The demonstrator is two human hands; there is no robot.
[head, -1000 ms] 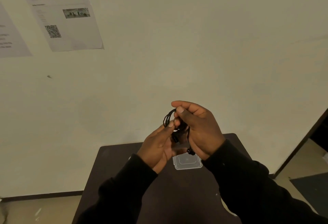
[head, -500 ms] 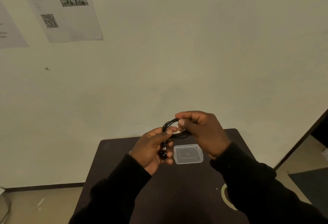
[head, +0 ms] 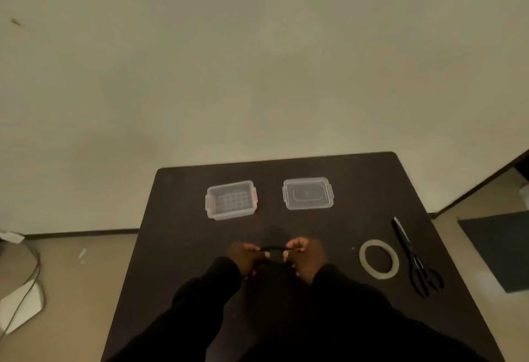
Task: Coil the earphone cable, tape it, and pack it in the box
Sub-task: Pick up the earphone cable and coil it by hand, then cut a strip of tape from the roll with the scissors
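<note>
The black coiled earphone cable (head: pixel 274 248) stretches between both my hands just above the dark table (head: pixel 177 247). My left hand (head: pixel 248 258) pinches its left end and my right hand (head: pixel 306 255) pinches its right end. The clear plastic box (head: pixel 231 200), open and empty, with red latches, sits at the back left of the table. Its clear lid (head: pixel 308 193) lies flat to the right of it. A roll of clear tape (head: pixel 378 259) lies to the right of my right hand.
Black scissors (head: pixel 412 258) lie along the table's right side beside the tape. The wall stands right behind the table. On the floor at left lie a cable (head: pixel 27 284) and white paper.
My view has tilted down, so the box, tape and scissors now show. My hands have dropped lower toward the table and pulled the coil flat between them.
</note>
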